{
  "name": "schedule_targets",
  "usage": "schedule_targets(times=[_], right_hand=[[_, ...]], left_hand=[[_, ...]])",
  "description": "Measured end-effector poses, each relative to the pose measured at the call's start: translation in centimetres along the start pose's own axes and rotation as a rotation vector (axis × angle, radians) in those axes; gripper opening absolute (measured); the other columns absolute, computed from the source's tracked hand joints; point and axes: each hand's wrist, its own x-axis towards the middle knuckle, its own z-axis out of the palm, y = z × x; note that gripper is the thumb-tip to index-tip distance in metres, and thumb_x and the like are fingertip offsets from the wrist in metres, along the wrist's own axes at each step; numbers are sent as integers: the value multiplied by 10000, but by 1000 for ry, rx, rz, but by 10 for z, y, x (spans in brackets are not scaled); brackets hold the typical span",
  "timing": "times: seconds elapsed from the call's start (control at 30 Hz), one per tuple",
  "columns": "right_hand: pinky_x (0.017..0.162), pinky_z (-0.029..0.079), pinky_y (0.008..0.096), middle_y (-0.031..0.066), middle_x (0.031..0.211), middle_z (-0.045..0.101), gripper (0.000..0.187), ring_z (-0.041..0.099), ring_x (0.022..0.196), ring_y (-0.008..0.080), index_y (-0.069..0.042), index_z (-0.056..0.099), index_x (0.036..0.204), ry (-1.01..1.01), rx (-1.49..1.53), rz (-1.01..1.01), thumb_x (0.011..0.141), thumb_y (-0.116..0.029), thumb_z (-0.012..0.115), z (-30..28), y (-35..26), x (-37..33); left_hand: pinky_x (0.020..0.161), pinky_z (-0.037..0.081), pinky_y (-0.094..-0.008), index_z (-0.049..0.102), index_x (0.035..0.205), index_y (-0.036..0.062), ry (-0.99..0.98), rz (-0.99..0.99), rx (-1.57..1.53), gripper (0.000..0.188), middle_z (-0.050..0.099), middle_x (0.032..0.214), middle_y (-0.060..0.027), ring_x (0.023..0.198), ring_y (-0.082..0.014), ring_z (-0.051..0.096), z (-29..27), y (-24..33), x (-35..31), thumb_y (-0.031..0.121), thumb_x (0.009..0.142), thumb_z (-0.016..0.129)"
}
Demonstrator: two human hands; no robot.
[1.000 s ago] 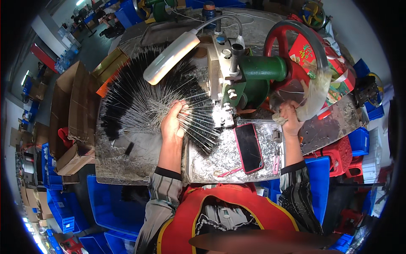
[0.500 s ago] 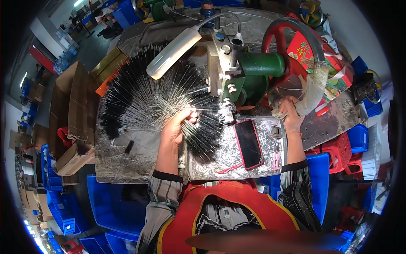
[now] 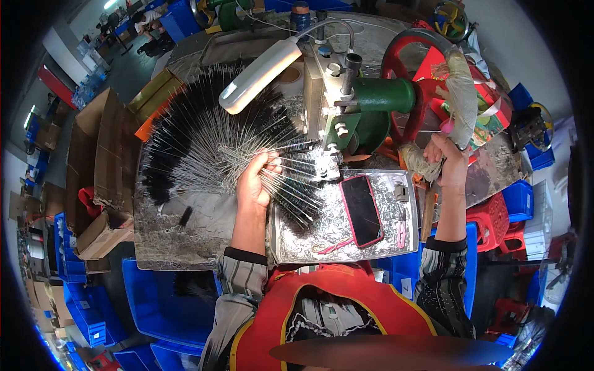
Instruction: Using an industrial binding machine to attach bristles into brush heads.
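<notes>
A wide fan of black-bristled wire brushes [image 3: 185, 133] lies on the worn bench, their bare metal stems crossing in the middle. My left hand [image 3: 255, 179] is closed on several stems at the right side of the fan, with bristle ends pointing toward the press. The green bench press [image 3: 380, 96] has a metal clamping head [image 3: 327, 166] just right of those brushes. On its right side is a red handwheel [image 3: 396, 59] with a pale wrapped rim. My right hand [image 3: 447, 157] is closed around the lower wrapped part of the rim; its fingertips are partly hidden.
A metal tray [image 3: 297, 247] near me holds a phone with a red edge [image 3: 362, 210] and a small pink-handled tool [image 3: 401, 234]. A white lamp [image 3: 260, 74] hangs over the brushes. Cardboard boxes [image 3: 111, 154] stand left; blue bins [image 3: 164, 303] sit below the bench.
My right hand has moved right and slightly up with the handwheel, whose wrapped section has turned. A wooden handle now shows below that hand. My left hand stays at the brushes, almost unmoved.
</notes>
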Motion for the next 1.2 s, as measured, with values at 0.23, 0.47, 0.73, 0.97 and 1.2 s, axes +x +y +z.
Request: schedule_targets(times=[0.23, 0.47, 0.73, 0.97, 1.2], right_hand=[[463, 387, 295, 59, 442, 428, 172, 425, 392, 157, -8, 481, 532, -6, 50, -42, 701, -13, 510, -7, 18, -2], [465, 389, 295, 61, 440, 429, 156, 423, 390, 157, -7, 486, 536, 3, 58, -22, 690, 4, 509, -4, 16, -2], [461, 385, 291, 58, 430, 425, 191, 426, 390, 157, -10, 482, 510, 31, 19, 26, 699, -20, 508, -2, 9, -2], [459, 386, 293, 58, 434, 426, 158, 424, 390, 153, -1, 501, 543, -6, 12, 21, 699, -22, 514, -6, 7, 0], [463, 390, 291, 56, 435, 426, 147, 425, 393, 153, 1, 507, 554, 3, -24, 69, 698, -27, 518, 1, -10, 1]], left_hand=[[584, 484, -275, 502, 930, -10, -4, 2, 40, 157, 578, 817, -135, 678, -192, 563, 5, 0, 0, 53, 786, 517], [601, 484, -279, 513, 930, -1, 15, 26, 17, 164, 583, 826, -127, 693, -191, 570, -2, -3, 1, 67, 782, 530], [636, 482, -296, 528, 925, 30, 80, 16, 5, 162, 587, 824, -99, 697, -188, 571, -2, -4, 0, 92, 777, 547], [628, 483, -294, 524, 921, 29, 61, -5, 3, 148, 586, 821, -107, 695, -189, 572, 1, -3, -1, 83, 783, 534], [617, 492, -301, 518, 921, 26, 64, -6, 12, 144, 586, 826, -113, 698, -194, 578, -1, -3, 2, 77, 788, 525]])
